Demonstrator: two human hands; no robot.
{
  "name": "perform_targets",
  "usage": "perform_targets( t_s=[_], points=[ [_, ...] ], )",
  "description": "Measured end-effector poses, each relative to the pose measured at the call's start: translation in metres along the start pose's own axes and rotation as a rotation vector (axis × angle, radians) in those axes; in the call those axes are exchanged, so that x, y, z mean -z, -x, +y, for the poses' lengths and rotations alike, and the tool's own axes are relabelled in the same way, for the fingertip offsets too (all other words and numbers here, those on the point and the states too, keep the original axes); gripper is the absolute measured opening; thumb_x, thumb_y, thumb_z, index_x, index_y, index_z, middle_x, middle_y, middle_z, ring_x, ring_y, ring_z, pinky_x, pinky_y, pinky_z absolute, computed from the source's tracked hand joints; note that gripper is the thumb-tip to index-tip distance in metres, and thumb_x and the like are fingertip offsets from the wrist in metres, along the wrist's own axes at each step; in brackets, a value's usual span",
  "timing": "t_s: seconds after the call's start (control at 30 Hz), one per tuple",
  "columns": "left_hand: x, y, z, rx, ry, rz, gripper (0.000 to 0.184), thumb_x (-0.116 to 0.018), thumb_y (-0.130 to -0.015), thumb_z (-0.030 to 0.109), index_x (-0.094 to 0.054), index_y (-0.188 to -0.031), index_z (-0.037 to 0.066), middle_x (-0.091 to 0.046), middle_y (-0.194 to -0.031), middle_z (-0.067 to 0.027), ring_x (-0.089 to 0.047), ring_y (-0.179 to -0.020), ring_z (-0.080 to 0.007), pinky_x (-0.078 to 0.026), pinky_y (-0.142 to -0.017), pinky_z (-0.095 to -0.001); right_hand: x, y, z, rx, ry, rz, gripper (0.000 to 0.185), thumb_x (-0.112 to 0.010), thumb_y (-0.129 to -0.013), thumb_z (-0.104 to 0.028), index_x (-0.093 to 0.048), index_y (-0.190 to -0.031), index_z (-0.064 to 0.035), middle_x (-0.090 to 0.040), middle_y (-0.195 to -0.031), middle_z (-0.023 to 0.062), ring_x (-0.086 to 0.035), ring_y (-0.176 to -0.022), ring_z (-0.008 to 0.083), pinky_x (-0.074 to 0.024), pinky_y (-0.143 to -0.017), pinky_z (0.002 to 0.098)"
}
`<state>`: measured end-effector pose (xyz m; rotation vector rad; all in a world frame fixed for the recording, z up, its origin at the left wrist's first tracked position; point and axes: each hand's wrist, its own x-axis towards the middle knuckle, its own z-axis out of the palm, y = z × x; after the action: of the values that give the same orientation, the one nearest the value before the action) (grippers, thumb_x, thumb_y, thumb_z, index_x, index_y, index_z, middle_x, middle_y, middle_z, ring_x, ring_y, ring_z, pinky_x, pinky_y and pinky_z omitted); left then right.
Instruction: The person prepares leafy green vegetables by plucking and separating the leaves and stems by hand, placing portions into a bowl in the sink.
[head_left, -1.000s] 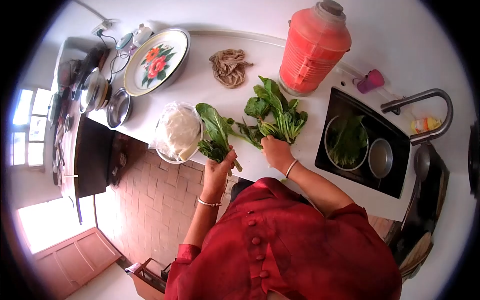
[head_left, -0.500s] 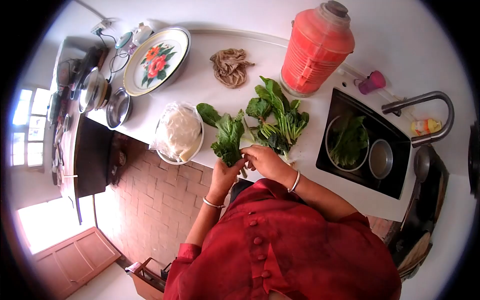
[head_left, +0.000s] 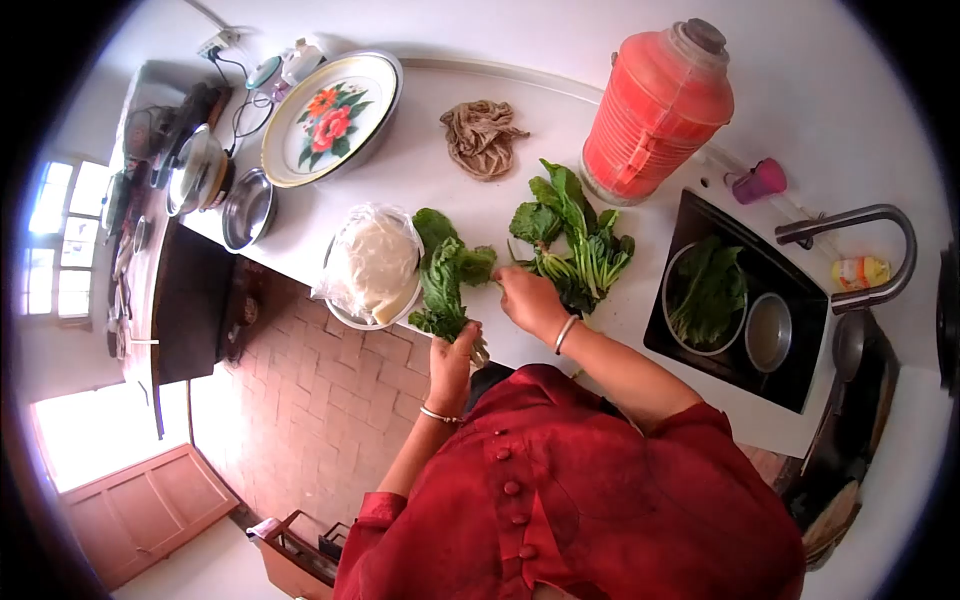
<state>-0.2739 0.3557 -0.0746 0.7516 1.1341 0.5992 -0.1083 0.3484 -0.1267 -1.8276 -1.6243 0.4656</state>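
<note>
Leafy greens (head_left: 445,275) stand up from my left hand (head_left: 454,368), whose fingers are wrapped round their stems at the counter's front edge. My right hand (head_left: 530,300) is pinched at the right side of these greens, on a thin stem or leaf. Just beyond it, a loose pile of greens (head_left: 580,240) lies on the white counter (head_left: 410,130). Left of the held bunch, a bowl (head_left: 345,317) holds something white in a clear plastic bag (head_left: 370,262).
A red thermos (head_left: 655,115) and a crumpled brown cloth (head_left: 482,138) stand behind. At right, the sink (head_left: 690,212) holds a bowl of greens (head_left: 705,295) and a smaller bowl (head_left: 768,333), under a curved faucet (head_left: 905,235). A floral tray (head_left: 330,120) is back left.
The view has shifted slightly. A bunch has gathered in my left hand, while my right hand left the pile, came to the left hand, and now sits higher beside the held leaves.
</note>
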Motion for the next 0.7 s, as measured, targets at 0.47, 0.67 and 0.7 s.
perform_targets(
  t_s=[0.47,0.67,0.7],
  points=[
    [-0.023,0.004,0.015,0.114,-0.077,-0.232,0.009,-0.061,-0.084,0.015,-0.058,-0.084,0.006,-0.058,-0.068,0.001,-0.049,-0.052,-0.0056,-0.033,-0.042,-0.0191,0.046,0.039,-0.032,-0.276,-0.84,-0.275,0.025,-0.047,-0.082,0.0,-0.056,-0.105,0.0008,-0.061,-0.08,0.0096,-0.059,-0.06,0.0132,-0.0466,-0.05,0.0275],
    [-0.006,-0.01,0.006,0.087,0.157,-0.055,0.011,-0.064,-0.081,0.013,-0.058,-0.079,0.004,-0.059,-0.069,-0.0035,-0.051,-0.052,-0.0112,-0.039,-0.047,-0.0229,0.078,0.008,0.023,-0.082,-0.013,-0.022,0.021,-0.055,-0.078,-0.005,-0.059,-0.098,-0.0092,-0.054,-0.09,0.0102,-0.056,-0.084,0.0276,-0.0466,-0.073,0.0366],
    [-0.005,-0.01,0.009,0.104,0.207,-0.056,0.011,-0.064,-0.081,0.013,-0.058,-0.079,0.004,-0.059,-0.069,-0.0038,-0.052,-0.052,-0.0116,-0.04,-0.047,-0.0232,0.073,0.006,0.037,0.008,0.086,0.033,0.019,-0.055,-0.078,-0.009,-0.061,-0.095,-0.0131,-0.053,-0.086,0.0089,-0.056,-0.082,0.0281,-0.0479,-0.07,0.0383]
  ],
)
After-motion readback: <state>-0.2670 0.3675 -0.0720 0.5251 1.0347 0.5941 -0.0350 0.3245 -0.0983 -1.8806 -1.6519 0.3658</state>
